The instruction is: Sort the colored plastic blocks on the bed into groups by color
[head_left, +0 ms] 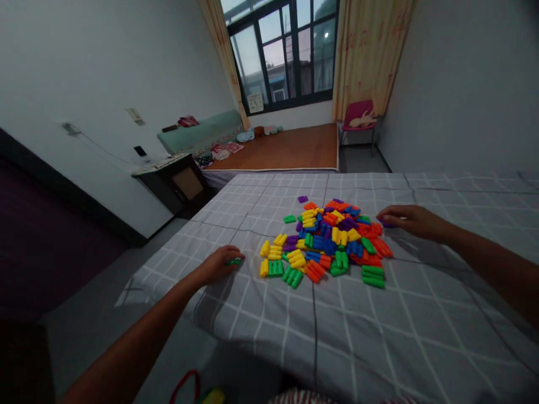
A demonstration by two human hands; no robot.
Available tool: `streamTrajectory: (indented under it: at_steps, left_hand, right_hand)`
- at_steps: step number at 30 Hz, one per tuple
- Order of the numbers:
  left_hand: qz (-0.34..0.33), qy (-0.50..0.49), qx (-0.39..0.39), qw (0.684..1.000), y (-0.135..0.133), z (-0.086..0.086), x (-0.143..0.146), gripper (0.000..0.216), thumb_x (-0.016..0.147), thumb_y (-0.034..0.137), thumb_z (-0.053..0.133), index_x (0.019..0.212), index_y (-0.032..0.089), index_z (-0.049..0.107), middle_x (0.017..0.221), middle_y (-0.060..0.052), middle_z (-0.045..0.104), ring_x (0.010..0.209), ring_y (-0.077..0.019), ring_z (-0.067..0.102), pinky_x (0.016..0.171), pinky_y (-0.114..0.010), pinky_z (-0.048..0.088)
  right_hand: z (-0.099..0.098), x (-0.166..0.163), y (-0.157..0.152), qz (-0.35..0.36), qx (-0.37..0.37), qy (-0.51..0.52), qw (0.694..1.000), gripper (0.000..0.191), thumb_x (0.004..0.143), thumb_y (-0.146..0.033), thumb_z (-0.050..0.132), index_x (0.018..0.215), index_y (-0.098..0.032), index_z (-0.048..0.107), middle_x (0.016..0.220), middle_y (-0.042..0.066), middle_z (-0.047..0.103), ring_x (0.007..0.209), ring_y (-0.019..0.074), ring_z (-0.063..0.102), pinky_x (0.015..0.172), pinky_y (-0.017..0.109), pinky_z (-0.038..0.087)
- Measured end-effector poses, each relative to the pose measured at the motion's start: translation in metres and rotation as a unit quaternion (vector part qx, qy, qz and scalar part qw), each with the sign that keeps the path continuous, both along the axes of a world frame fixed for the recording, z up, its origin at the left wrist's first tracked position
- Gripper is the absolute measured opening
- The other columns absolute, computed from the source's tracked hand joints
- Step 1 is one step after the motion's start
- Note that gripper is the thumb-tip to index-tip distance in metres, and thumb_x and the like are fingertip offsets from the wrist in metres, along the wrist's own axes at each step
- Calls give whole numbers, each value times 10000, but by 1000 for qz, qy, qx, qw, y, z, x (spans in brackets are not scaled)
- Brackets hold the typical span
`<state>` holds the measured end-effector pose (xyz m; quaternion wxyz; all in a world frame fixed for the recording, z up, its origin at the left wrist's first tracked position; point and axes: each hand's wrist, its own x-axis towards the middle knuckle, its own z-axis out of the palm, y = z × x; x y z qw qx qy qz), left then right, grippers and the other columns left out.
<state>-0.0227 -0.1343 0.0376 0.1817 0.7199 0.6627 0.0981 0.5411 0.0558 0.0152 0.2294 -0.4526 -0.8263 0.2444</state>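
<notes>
A heap of small ribbed plastic toy blocks (324,244), in yellow, green, blue, orange and purple, lies on the checked grey cloth (269,314). Left of the heap, my left hand (219,264) rests low over the cloth, its fingers closed on a green block (234,262) that shows only in part. At the heap's right edge is my right hand (406,221), thumb and fingers brought together over a purple block (388,225) mostly hidden beneath them. A single purple block (302,199) lies apart behind the heap, and a green block (289,219) sits at its left.
Beyond the cloth stands a bed with a brown mat (290,148). A dark cabinet (185,182) is at the left, and a pink chair (359,115) stands by the curtain. The cloth's left edge (177,230) drops toward the floor.
</notes>
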Motion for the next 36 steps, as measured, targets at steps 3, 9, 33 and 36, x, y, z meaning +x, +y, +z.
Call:
streamTrajectory:
  at_steps: [3, 9, 33, 36]
  left_hand:
    - [54, -21, 53, 997, 12, -11, 18, 331, 758, 324, 535, 1032, 274, 715, 1109, -48, 706, 1000, -245, 651, 886, -367, 514]
    - [15, -88, 143, 986, 36, -40, 97, 489, 816, 399, 496, 1270, 237, 580, 1346, -110, 568, 1289, -297, 478, 1104, -442, 356]
    - [-149, -53, 217, 963, 138, 3, 264, 379, 903, 375, 491, 1225, 221, 621, 1456, -86, 458, 1353, -251, 386, 1127, -457, 304]
    - [-28, -35, 181, 982, 165, 3, 238, 398, 943, 394, 406, 1216, 197, 617, 1326, -78, 590, 1290, -242, 462, 1068, -421, 385]
  right_hand:
    - [-5, -34, -35, 38, 111, -6, 993, 411, 885, -504, 445, 1075, -234, 690, 1106, 112, 692, 1034, 290, 624, 918, 476, 481]
    - [-4, -93, -94, 180, 233, -90, 951, 720, 771, -535, 643, 1422, -297, 450, 1476, 91, 431, 1361, 356, 323, 1101, 558, 250]
    - [-38, -18, -48, -38, 180, 85, 979, 433, 857, -478, 553, 1212, -243, 630, 1275, 76, 619, 1231, 263, 482, 1040, 465, 374]
    - [-40, -15, -43, -106, 218, 97, 965, 432, 966, -425, 330, 1203, -228, 631, 1286, 80, 609, 1239, 224, 477, 1074, 439, 344]
